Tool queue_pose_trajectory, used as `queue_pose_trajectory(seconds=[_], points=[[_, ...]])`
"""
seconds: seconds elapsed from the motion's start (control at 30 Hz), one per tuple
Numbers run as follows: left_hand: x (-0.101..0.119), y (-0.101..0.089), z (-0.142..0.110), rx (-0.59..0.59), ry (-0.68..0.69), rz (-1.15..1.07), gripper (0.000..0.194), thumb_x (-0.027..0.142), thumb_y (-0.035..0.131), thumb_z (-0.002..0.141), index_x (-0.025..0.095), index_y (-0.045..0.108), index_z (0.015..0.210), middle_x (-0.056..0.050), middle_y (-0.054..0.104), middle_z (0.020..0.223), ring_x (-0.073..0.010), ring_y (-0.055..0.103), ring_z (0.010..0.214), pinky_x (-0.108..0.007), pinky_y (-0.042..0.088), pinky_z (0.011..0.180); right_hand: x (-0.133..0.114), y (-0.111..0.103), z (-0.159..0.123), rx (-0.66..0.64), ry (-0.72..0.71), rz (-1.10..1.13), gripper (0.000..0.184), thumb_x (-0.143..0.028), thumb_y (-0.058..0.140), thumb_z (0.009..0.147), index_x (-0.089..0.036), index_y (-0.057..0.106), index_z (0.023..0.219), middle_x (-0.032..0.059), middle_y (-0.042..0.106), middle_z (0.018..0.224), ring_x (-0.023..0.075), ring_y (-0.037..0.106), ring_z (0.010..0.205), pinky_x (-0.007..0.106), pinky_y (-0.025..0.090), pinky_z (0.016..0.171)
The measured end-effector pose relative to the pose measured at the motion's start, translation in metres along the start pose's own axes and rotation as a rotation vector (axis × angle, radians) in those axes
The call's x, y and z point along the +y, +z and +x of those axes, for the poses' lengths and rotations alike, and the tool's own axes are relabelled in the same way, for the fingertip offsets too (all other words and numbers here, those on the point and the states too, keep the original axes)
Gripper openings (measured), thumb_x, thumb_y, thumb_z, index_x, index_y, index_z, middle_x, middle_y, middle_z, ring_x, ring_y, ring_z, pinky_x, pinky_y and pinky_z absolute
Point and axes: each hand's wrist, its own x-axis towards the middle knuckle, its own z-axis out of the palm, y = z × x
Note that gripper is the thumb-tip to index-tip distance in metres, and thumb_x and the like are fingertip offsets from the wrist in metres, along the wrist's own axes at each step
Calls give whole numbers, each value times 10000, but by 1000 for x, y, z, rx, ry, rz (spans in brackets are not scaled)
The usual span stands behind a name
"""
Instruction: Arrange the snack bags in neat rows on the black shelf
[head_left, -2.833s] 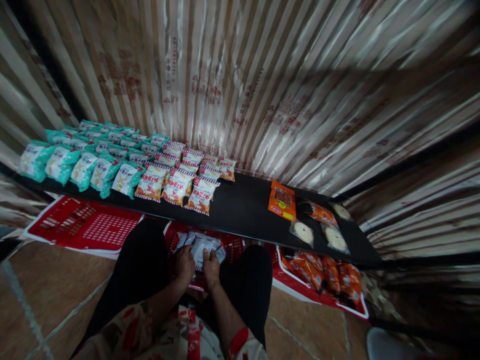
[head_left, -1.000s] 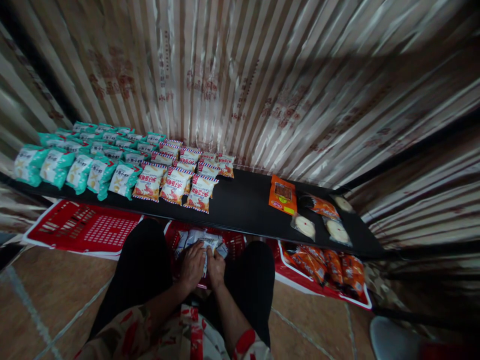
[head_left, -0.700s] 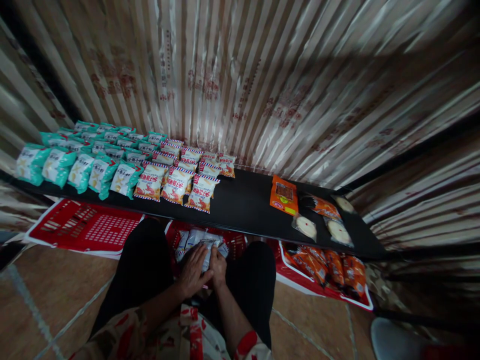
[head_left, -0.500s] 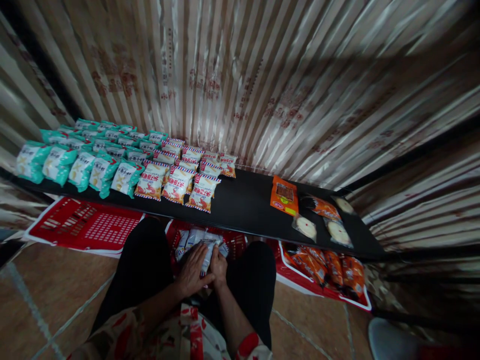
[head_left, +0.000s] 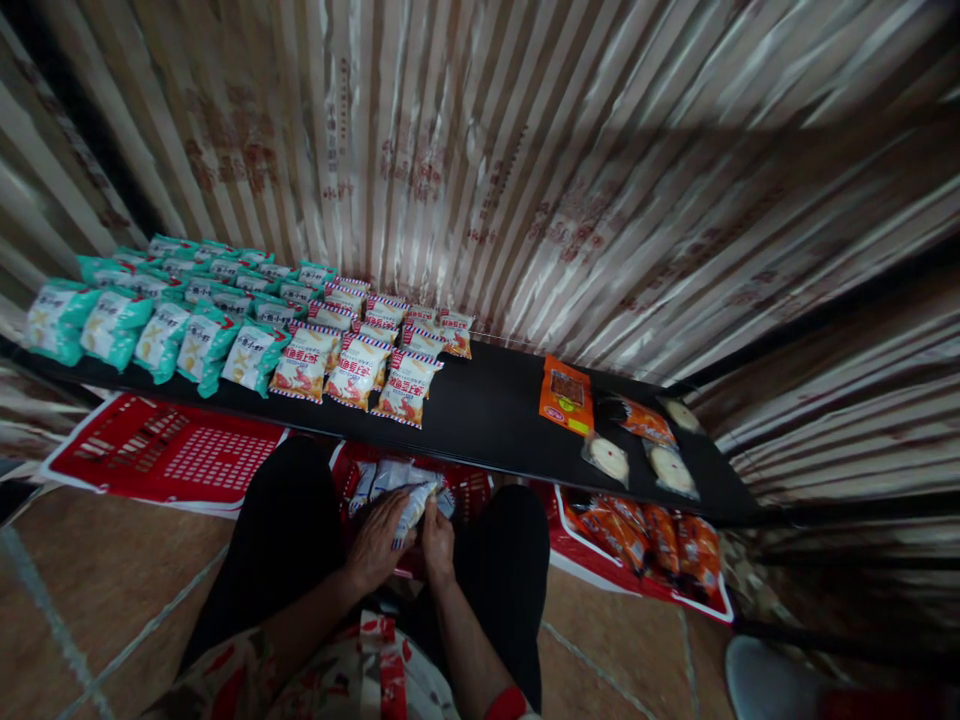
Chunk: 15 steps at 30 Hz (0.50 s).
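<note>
Between my knees, my left hand (head_left: pixel 381 540) and my right hand (head_left: pixel 438 540) both grip one snack bag (head_left: pixel 414 514), pale with a striped edge. The left fingers lie closed along its left side; the right fingers pinch its upper right end. Right behind it, more snack bags (head_left: pixel 381 478) of a like pale kind lie in a red basket (head_left: pixel 476 490) under the shelf. Above, on the black shelf (head_left: pixel 480 410), stand several white and orange snack bags (head_left: pixel 358 372) with striped edges.
Rows of teal snack bags (head_left: pixel 251 358) fill the shelf's left. On its right lie an orange packet (head_left: pixel 566 395) and round wrapped pieces (head_left: pixel 606 458). Underneath are a red basket (head_left: pixel 157 445) at left and another with orange packets (head_left: pixel 615 530) at right. A striped curtain (head_left: pixel 480 150) hangs behind.
The bag in my hands has turned a little and shows more of its face. My hands have drawn slightly apart around it. The view has shifted slightly.
</note>
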Motion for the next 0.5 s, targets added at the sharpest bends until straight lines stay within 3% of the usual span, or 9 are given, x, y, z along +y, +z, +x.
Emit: queue_pose_trajectory(seconds=[0.1, 0.17, 0.33, 0.5], points=[[-2, 0, 3, 27, -107, -35, 447, 365, 365, 880, 171, 439, 1276, -112, 507, 1303, -221, 469, 1201, -403, 396, 1007, 3, 2, -2, -6, -6, -32, 550, -571, 272, 839, -161, 636, 799, 73, 673, 642, 208, 629, 600, 280, 466, 567], [0, -2, 6, 37, -175, -70, 408, 347, 357, 881, 186, 487, 1232, -88, 551, 1259, -207, 508, 1160, -377, 408, 994, 5, 3, -2, 39, -55, -56, 479, -508, 308, 849, -144, 606, 941, 81, 680, 727, 209, 637, 645, 292, 482, 611], [8, -18, 13, -11, -272, -159, 363, 350, 359, 873, 210, 564, 1138, -70, 619, 1161, -194, 561, 1076, -333, 418, 959, 7, 1, 1, 222, -376, -232, 401, -333, 405, 832, -109, 537, 1137, 155, 612, 1043, 245, 557, 987, 393, 430, 877], [13, -41, 26, -137, -246, -214, 367, 397, 357, 868, 204, 598, 1067, -71, 656, 1061, -189, 595, 983, -287, 434, 887, 0, -3, -1, 122, -660, -309, 375, -111, 369, 794, -195, 606, 1072, 82, 601, 1088, 213, 486, 1089, 416, 378, 956]])
